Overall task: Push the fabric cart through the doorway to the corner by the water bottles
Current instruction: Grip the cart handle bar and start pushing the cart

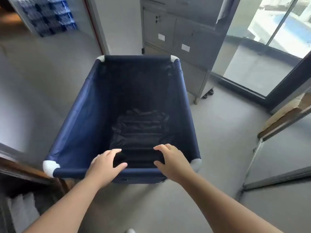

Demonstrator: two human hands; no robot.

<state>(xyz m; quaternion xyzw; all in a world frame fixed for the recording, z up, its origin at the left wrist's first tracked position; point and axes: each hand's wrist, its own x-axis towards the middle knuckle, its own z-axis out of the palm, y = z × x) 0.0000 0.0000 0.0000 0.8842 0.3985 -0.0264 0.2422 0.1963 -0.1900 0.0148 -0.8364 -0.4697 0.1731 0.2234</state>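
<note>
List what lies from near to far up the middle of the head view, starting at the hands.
left hand and right hand on the cart's near rail → dark folded fabric in the fabric cart → far rail → grey metal cabinet.

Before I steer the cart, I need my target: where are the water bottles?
In the head view, the water bottles are stacked at the far upper left, beyond the doorway frame, ahead-left of the fabric cart and left of the grey metal cabinet.

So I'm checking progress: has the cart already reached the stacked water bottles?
No, the cart sits well short of the water bottles, which are stacked ahead on the left with bare floor between.
</note>
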